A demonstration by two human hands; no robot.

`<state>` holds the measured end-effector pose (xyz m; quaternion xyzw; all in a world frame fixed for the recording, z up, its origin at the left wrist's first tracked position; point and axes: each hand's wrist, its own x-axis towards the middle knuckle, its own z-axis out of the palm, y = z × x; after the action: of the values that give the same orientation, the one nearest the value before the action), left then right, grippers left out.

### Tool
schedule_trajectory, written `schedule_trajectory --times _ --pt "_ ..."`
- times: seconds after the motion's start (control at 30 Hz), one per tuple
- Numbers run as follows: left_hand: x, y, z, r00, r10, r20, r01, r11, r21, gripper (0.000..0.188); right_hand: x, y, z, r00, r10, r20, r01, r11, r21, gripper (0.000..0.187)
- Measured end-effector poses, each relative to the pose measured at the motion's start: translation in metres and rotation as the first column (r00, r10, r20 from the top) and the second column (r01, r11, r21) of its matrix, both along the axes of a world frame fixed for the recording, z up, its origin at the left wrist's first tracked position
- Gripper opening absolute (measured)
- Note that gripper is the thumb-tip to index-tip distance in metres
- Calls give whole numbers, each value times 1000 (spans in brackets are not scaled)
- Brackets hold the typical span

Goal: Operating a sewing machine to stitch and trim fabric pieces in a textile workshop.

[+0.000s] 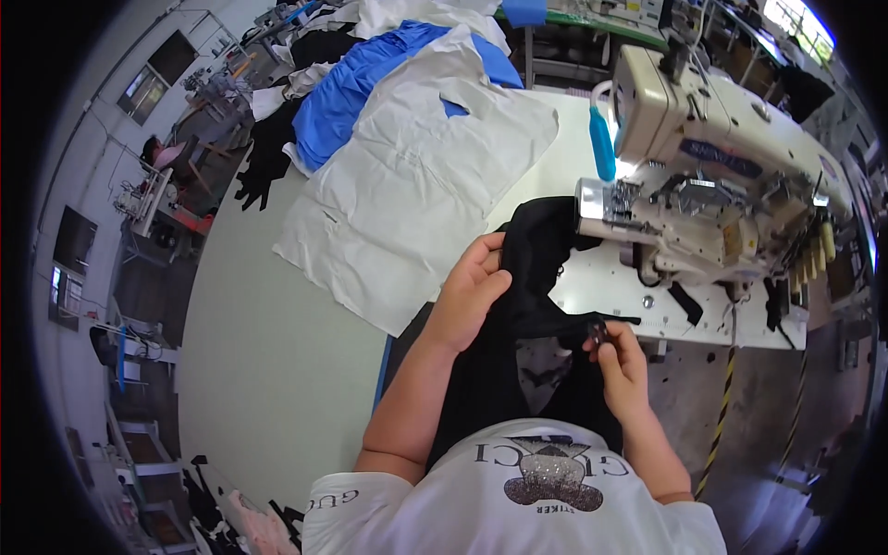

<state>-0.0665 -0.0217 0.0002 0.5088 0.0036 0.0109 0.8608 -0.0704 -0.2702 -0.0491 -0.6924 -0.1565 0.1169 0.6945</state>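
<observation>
A black garment [532,268] lies between the person's two hands, its upper end running to the metal plate at the front of a cream sewing machine [666,120] and its lower part hanging over the table edge toward the person's lap. The left hand [470,294] rests at the left side of the black garment, fingers bent and thumb laid toward the cloth; from here I cannot tell whether they pinch the fabric or only touch it. The right hand [624,370] is lower, near the front edge of the machine bed, its thumb and fingers closed on a small dark object [599,334], too small for me to make out, right beside a narrow end of the garment. A turquoise tapered object [602,143] stands out at the left of the machine head. Beyond the left hand, a wide sheet of whitish cloth [416,176] is spread over the pale table [250,287], wrinkled, with bright blue cloth [342,97] bunched behind it. The person wears a white printed T-shirt [416,504]. Across the room, to the left, another person [165,154] is beside a workbench.
</observation>
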Motion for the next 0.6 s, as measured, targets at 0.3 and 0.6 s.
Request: schedule_trajectory --times 0.3,0.6 --pt "-38 -23 -30 998 -50 -38 49 998 -29 58 -20 12 12 998 35 -59 -35 999 8 28" --pt "-44 -32 -36 995 -78 -57 74 994 -80 56 -23 11 16 998 -46 -39 44 998 -38 28"
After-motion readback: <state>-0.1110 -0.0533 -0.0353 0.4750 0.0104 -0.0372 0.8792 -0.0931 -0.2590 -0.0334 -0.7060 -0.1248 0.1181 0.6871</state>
